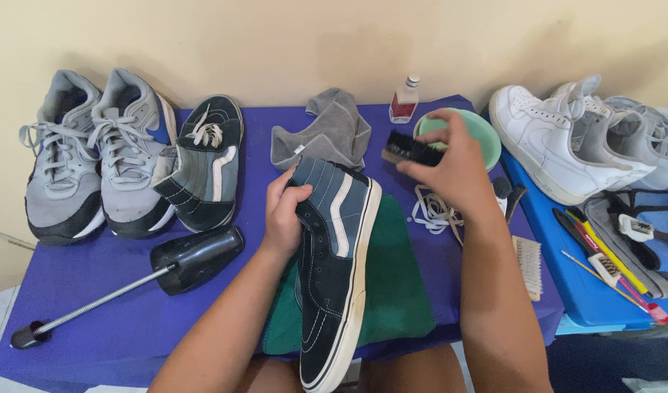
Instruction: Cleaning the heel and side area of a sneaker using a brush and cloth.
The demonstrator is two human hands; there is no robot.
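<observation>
Navy and black high-top shoe [334, 269] lying toe-away on a green cloth [399, 291], heel hanging toward the body, pale side stripe up. Gripped at the toe end by the left hand [284, 218], fingers curled closed over the upper. Right hand [450, 164] beyond the shoe's toe and to its right, closed on a dark-bristled brush [412, 149] with a wooden back, held at the rim of a pale green bowl [486, 135].

Beyond the shoe: crumpled grey rag [326, 131], small bottle [404, 100] with red contents. Left of the shoe: its mate [206, 164], a pair of grey trainers [86, 153], a black shoe tree [192, 258] on a metal rod. Right of the shoe: loose white laces [432, 207], a pale scrub brush [529, 266], white trainers [559, 138], a blue tray [581, 291] of small tools. Purple table cover [130, 327] under all of it.

Step in hand, by the look: brush at the bowl, shoe steadied for scrubbing; bristles not touching the shoe. Whether wet, cannot tell. Bringing brush to shoe would call for a firm left grip and bristles turned down onto the side panel.
</observation>
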